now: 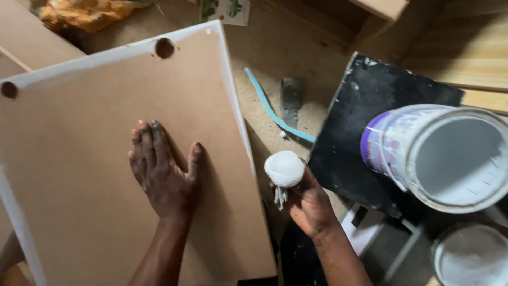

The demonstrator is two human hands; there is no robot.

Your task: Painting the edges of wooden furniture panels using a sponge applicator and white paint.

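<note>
Matt smooth fibreboard panel (95, 175) w/ white-painted edges; paint-soaked cloth wad (284, 168); glossy plastic bucket (439, 153).

Sawdust-covered floor (264, 58) carries everything. Brown board (95, 159) with white-painted edges and two round holes lies left, spanning near to far. Right of board, on bare floor: curved light-blue strip (272, 114), small dark grey flat piece (291, 98) just beside it. Black paint-speckled panel (360, 132) lies right. Far left: crumpled orange cloth (87, 13); far centre: printed paper (226, 10). Pale wooden planks (465, 53) far right
</note>
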